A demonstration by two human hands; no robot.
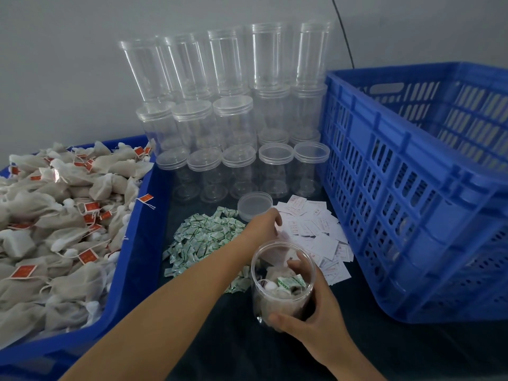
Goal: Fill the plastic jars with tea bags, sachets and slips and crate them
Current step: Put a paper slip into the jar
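My right hand (310, 320) grips an open clear plastic jar (283, 281) from its right side; the jar stands on the dark table and holds tea bags and a green sachet. My left hand (264, 226) reaches over the green sachets (203, 240), its fingertips down on the pile of white paper slips (316, 235). Whether it pinches a slip is hidden. A loose clear lid (254, 206) lies just behind that hand. Tea bags (55, 221) with red tags fill the blue tray at left.
Stacked empty clear jars (233, 111) with lids stand against the back wall. A tall blue slotted crate (417, 188) occupies the right side. The blue tray's rim (143, 243) borders the work area at left. A black cable (343, 31) runs down the wall.
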